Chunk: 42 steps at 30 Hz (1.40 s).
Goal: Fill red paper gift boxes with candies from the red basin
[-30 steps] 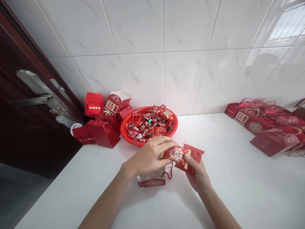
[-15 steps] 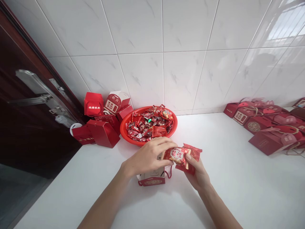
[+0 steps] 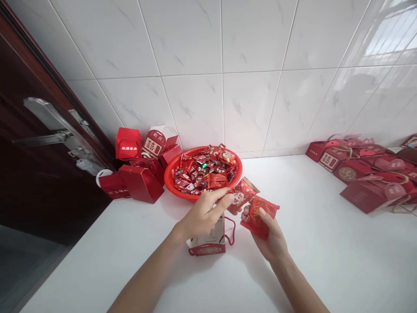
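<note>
The left hand [image 3: 203, 213] and right hand [image 3: 272, 237] are bare, as are the left forearm [image 3: 146, 269] and right forearm [image 3: 301, 282] as far as they show. Both forearms look slender and smooth in outline, broadening away from narrow wrists [image 3: 179, 232]. The fingers [image 3: 213, 194] in sight are slim. Each thumb [image 3: 269, 221] ends in a rounded tip, the right one with a short nail. Fine surface detail is too soft to make out.

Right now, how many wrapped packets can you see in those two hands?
2: a red packet with gold patterning in the left hand, and a bright red packet in the right hand. Another could be hidden behind them.
</note>
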### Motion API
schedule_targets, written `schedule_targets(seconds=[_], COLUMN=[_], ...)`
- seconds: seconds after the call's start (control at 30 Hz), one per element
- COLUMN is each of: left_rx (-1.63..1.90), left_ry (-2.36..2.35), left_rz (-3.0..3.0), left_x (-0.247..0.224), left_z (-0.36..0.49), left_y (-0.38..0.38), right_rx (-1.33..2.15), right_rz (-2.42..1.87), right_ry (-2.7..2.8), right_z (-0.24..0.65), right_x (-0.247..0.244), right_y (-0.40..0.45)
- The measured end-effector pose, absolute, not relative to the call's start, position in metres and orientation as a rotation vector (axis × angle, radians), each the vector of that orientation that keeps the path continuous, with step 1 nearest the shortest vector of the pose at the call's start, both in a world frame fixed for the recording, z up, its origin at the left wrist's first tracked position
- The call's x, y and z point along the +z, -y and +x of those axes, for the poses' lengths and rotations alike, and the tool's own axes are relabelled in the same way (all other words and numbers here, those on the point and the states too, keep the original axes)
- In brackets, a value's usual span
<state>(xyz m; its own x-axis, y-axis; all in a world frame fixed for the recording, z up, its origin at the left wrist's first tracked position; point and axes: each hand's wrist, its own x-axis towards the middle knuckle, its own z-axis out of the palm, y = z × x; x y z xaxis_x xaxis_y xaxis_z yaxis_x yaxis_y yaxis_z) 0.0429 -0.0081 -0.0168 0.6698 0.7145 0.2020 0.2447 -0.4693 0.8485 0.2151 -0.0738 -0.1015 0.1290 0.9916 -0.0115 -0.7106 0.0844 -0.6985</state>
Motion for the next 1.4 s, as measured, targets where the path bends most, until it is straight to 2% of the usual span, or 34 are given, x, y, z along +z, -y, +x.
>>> schedule_targets(seconds=[0.63,1.03,1.4], left_rx=[0.523,0.396,0.425], left_ry=[-0.918,-0.908,-0.927], left_rz=[2.003,2.162,2.152], left_x=[-0.026,-0.02,-0.026], left_z=[0.048,0.042,0.045], left_y=[0.009,0.012,0.008], right_rx=[1.45,1.433,1.466], right_rz=[-0.649,-0.706,-0.621], right_ry=[0.713,0.568,0.684], right_z=[0.205,0.207,0.209], right_x=[-0.096,-0.094,-0.101], right_y=[0.077,0.076,0.075])
